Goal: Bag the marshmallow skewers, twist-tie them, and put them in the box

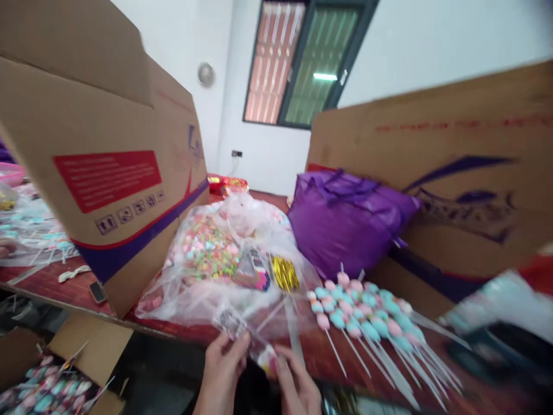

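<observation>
Both hands are at the table's front edge, pinching a small clear plastic bag with printing on it; its contents are too blurred to tell. My left hand grips the printed left end, fingers closed. My right hand pinches the other end, where a pink and yellow patch shows. Just beyond them lies a big clear plastic bag of pastel candies, with a stack of printed packets and a bundle of gold twist ties on it. To the right lie pink and blue candy skewers on white sticks.
Large cardboard boxes stand at left and right. A purple bag leans at the right box. An open carton holding more skewers is below the table at lower left.
</observation>
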A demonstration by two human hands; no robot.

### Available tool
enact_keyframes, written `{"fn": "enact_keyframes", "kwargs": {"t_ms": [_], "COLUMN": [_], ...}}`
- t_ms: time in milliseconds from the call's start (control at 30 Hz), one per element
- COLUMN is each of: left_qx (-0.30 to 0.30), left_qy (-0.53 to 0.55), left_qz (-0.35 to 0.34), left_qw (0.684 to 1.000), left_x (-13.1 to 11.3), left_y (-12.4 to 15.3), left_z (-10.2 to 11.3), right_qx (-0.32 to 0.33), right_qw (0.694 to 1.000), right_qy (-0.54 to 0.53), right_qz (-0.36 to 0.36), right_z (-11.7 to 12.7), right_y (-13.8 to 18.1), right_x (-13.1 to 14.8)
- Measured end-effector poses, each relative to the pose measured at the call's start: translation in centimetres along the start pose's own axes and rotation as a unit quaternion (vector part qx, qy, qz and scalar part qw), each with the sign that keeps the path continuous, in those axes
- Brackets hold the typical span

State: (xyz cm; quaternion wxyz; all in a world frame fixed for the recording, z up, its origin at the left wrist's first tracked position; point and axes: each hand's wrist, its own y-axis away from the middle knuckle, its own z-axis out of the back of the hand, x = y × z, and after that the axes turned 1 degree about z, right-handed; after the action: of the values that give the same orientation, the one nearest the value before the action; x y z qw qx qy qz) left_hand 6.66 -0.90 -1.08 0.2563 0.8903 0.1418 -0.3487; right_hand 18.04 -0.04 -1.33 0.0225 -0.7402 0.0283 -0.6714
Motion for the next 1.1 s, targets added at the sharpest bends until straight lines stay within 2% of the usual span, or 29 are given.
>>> {"fn": "enact_keyframes", "kwargs": {"t_ms": [100, 167, 300, 500, 567, 600, 667, 733, 800, 900, 1000, 1100], "left_qx": [-0.002, 0.007, 0.027, -0.004, -0.009, -0.015, -0.030, -0.047, -0.061, -0.078, -0.086, -0.084], "left_qy": [-0.026, -0.049, -0.072, -0.059, -0.058, -0.055, -0.043, -0.032, -0.030, -0.029, -0.019, -0.014], "left_qz": [-0.039, -0.052, -0.018, -0.031, -0.040, -0.046, -0.058, -0.061, -0.046, -0.020, -0.008, -0.003], "left_qw": [0.999, 0.997, 0.997, 0.998, 0.997, 0.997, 0.997, 0.997, 0.997, 0.996, 0.996, 0.996], "left_x": [-1.0, -1.3, -1.5, -1.6, -1.6, -1.7, -1.9, -2.2, -2.6, -3.0, -3.3, -3.6], "left_y": [1.1, 1.1, 0.5, -0.9, -1.4, -1.6, -2.2, -2.7, -3.2, -3.6, -3.9, -4.2], "left_z": [-0.4, -0.7, -1.1, -2.7, -3.3, -3.5, -3.8, -3.9, -3.7, -3.3, -2.9, -2.8], "right_qx": [0.043, 0.016, -0.020, 0.050, 0.038, 0.011, -0.072, -0.146, -0.160, -0.143, -0.190, -0.201], "right_qw": [0.996, 0.996, 0.995, 0.999, 0.995, 0.988, 0.945, 0.867, 0.803, 0.770, 0.740, 0.736], "right_qy": [-0.080, -0.087, -0.089, 0.010, 0.081, 0.139, 0.295, 0.457, 0.561, 0.610, 0.636, 0.641], "right_qz": [-0.019, -0.022, -0.027, -0.002, 0.035, 0.064, 0.118, 0.137, 0.127, 0.123, 0.107, 0.088], "right_z": [-0.8, -0.9, -0.3, 1.9, 3.4, 4.2, 6.1, 7.8, 9.1, 10.1, 10.7, 11.6], "right_y": [0.6, 0.3, -0.5, -2.4, -3.4, -4.0, -5.4, -6.9, -8.3, -9.7, -10.8, -11.9], "right_x": [1.0, 1.2, 0.7, 1.4, 1.6, 1.6, 1.1, 0.3, -0.6, -1.1, -1.1, -1.4]}}
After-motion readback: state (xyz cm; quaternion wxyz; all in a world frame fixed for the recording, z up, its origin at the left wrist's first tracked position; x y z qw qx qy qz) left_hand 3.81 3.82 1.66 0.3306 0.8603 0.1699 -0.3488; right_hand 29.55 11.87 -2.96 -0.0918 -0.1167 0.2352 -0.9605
